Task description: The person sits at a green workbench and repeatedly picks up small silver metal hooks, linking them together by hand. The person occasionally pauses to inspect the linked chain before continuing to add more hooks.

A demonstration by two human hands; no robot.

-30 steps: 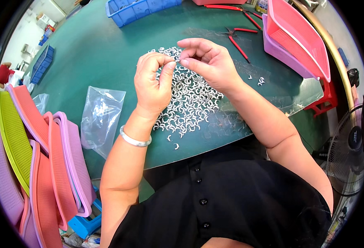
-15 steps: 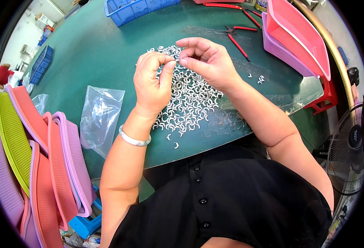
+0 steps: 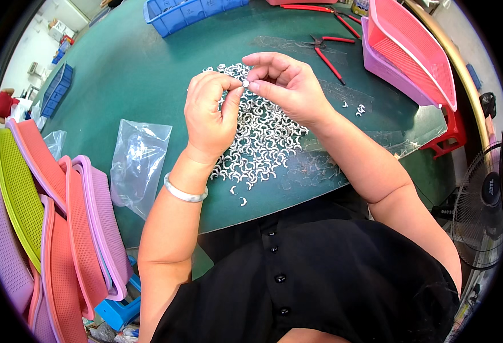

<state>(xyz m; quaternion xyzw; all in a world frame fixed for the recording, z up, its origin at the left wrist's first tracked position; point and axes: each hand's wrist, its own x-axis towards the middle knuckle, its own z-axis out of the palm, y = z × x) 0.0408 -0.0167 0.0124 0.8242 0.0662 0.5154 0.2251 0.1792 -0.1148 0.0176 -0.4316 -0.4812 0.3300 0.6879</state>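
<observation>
A small silvery piece (image 3: 245,83) sits between the fingertips of both hands, above a spread of small silver crescent-shaped pieces (image 3: 263,137) on the green table. My left hand (image 3: 210,111) pinches the piece from the left, thumb against forefinger. From the other side my right hand (image 3: 288,86) pinches it, its other fingers loosely curled. Fingers partly cover the piece, so its exact form is hard to make out. Two crescents lie apart at the near edge of the spread, and a few more (image 3: 360,110) lie to the right.
A clear plastic bag (image 3: 141,163) lies left of the spread. Red-handled pliers (image 3: 330,57) rest at the far right, near stacked pink and purple baskets (image 3: 411,51). A blue bin (image 3: 194,12) stands at the back. Colourful baskets (image 3: 74,228) crowd the left; a fan (image 3: 483,200) stands right.
The small piece between my fingertips has turned and shows a brighter, rounder face. My hands have barely moved.
</observation>
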